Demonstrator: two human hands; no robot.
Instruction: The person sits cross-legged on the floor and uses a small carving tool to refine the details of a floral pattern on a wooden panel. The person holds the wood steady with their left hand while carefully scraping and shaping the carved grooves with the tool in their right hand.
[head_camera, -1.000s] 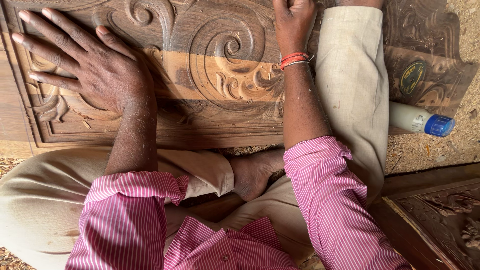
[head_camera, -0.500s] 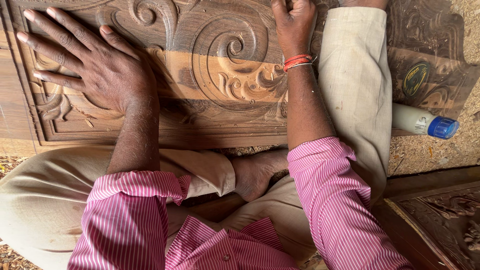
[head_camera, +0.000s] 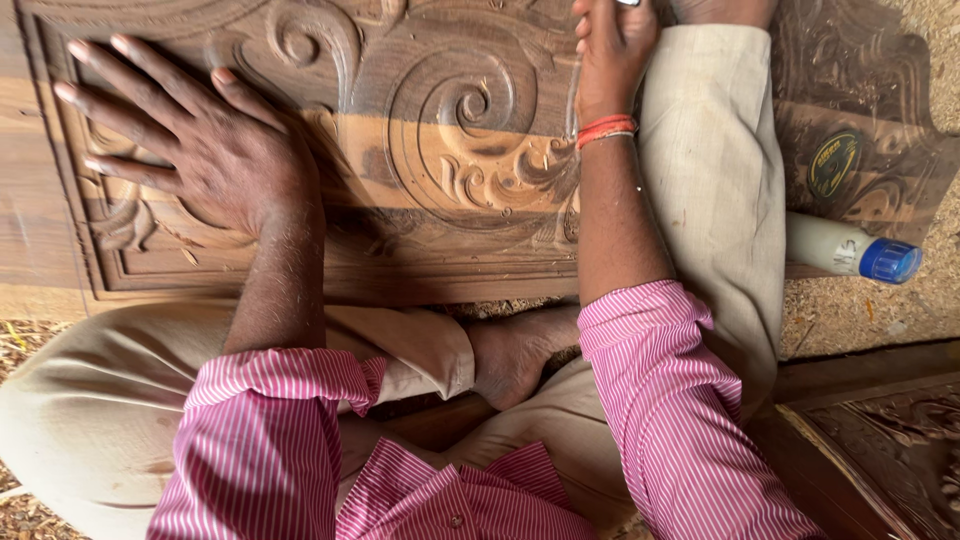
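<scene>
A carved wooden panel (head_camera: 440, 150) with scroll and leaf relief lies across my lap. My left hand (head_camera: 185, 140) rests flat on its left part, fingers spread, holding nothing. My right hand (head_camera: 612, 50) is at the top edge of the view, over the panel's upper right, fingers curled around a small object that is mostly cut off; I cannot tell what it is. Red and orange threads circle my right wrist (head_camera: 604, 130).
A white bottle with a blue cap (head_camera: 850, 252) lies on its side at the right on sawdust. A small round dark tin (head_camera: 834, 162) sits on the panel's right end. Another carved wooden piece (head_camera: 890, 450) is at the lower right. My bare foot (head_camera: 515, 350) is tucked under the panel.
The view has shifted slightly, so both hands sit a little lower in the picture. Their places on the panel look the same.
</scene>
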